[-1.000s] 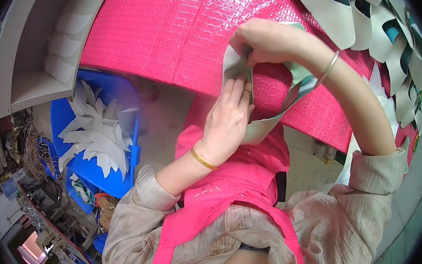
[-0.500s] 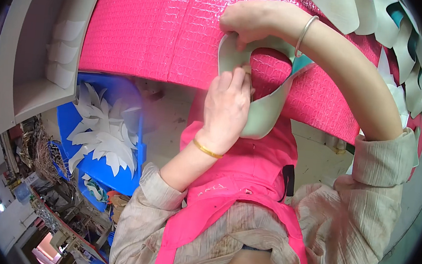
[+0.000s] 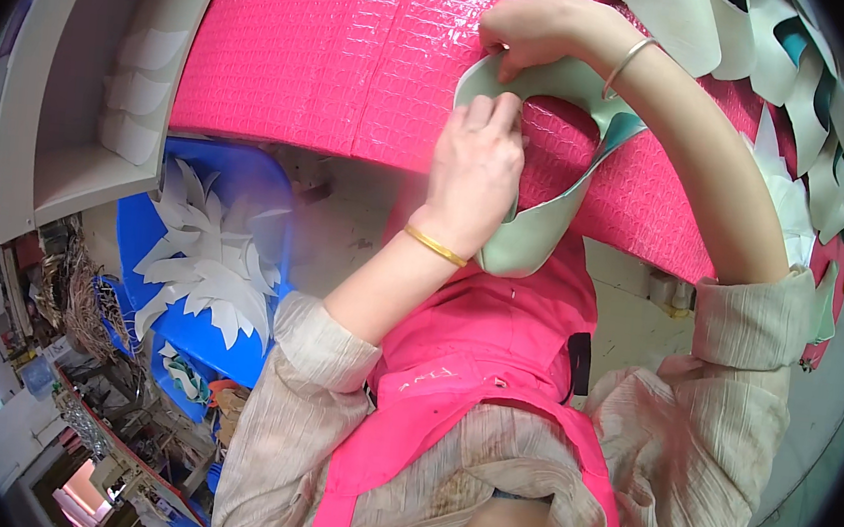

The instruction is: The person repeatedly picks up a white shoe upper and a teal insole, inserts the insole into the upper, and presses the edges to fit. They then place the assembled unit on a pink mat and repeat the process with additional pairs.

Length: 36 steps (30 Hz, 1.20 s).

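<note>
A pale green shoe upper (image 3: 522, 244) with a teal inner side lies curved in a loop, partly over the near edge of the pink-covered table and partly above my apron. My left hand (image 3: 478, 163) is closed on the inner edge of its left side, knuckles up; whatever is between the fingertips is hidden. My right hand (image 3: 530, 34) reaches round from the right and grips the far left edge of the shoe upper, thumb pointing down onto its surface and the other fingers bent behind it.
The pink quilted table cover (image 3: 289, 61) spreads in front of me. Several more shoe uppers (image 3: 738, 40) overlap at the far right. On the left, white cut pieces (image 3: 206, 265) fill a blue bin (image 3: 134, 228), below a grey open-sided shelf (image 3: 22, 128) holding white pieces.
Both hands and the shoe upper appear slightly farther right in view. My left hand has moved up along the inner edge, its fingers curled tighter, and the right hand keeps its grip.
</note>
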Tool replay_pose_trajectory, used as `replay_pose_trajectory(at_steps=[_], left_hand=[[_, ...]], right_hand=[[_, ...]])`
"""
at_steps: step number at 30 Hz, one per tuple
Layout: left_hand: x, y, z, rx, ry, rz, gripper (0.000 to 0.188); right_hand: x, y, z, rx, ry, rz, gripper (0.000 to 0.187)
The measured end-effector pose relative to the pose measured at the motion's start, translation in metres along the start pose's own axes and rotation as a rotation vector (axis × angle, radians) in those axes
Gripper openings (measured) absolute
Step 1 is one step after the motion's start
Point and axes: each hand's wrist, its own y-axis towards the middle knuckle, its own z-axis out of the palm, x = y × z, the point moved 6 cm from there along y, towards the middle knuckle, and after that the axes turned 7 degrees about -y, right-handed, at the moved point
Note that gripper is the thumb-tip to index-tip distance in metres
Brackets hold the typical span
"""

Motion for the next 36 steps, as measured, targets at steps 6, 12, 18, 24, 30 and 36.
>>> replay_pose_trajectory(at_steps=[6, 12, 18, 24, 30, 36], left_hand=[[0.017, 0.001, -0.003, -0.099, -0.197, 0.043, 0.036], [0.016, 0.009, 0.0, -0.152, -0.148, 0.151, 0.036], [0.025, 0.016, -0.002, -0.065, -0.2, 0.167, 0.036], [0.009, 0.019, 0.009, -0.026, -0.024, 0.088, 0.04], [-0.01, -0.032, -0.019, 0.821, -0.909, 0.417, 0.032], [-0.12, -0.02, -0.004, 0.098, -1.017, 0.337, 0.038]], right_hand=[[-0.032, 0.001, 0.012, 0.147, 0.145, 0.187, 0.035], [-0.036, -0.011, 0.008, 0.176, 0.128, 0.242, 0.041], [-0.048, -0.002, 0.019, 0.332, 0.224, 0.274, 0.041], [-0.071, -0.061, 0.031, -0.134, 1.061, 0.285, 0.05], [-0.025, -0.094, 0.049, -0.514, 0.632, 0.45, 0.046], [-0.008, -0.066, 0.03, 0.013, 0.374, 0.123, 0.025]])
